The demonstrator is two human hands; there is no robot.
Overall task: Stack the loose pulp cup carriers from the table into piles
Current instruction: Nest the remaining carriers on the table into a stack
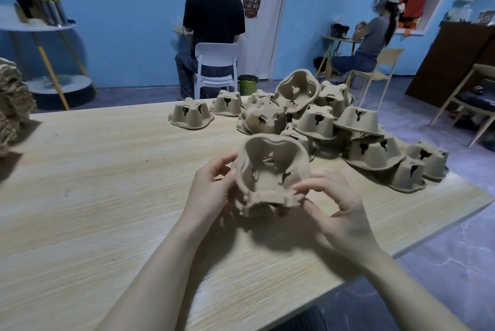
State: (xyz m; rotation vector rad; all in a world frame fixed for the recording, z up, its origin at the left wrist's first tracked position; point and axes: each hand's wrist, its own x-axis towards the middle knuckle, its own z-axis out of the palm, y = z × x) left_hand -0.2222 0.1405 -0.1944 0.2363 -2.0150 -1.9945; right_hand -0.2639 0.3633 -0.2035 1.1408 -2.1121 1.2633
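Note:
Above the middle of the wooden table [93,183] I hold a brown pulp cup carrier [270,167], tilted with its hollow side facing me. It seems nested over at least one more carrier, whose rim shows below it. My left hand [211,188] grips its left rim. My right hand [337,205] pinches its lower right edge between thumb and fingers. A heap of several loose carriers [321,122] lies at the table's far right, most of them upside down. One more carrier [190,114] sits alone, left of the heap.
A tall stack of carriers [12,105] stands at the table's left edge. Beyond the table two people sit with their backs to me, one on a white chair [216,68]. A green bin [247,85] stands on the floor. The table's right edge runs diagonally.

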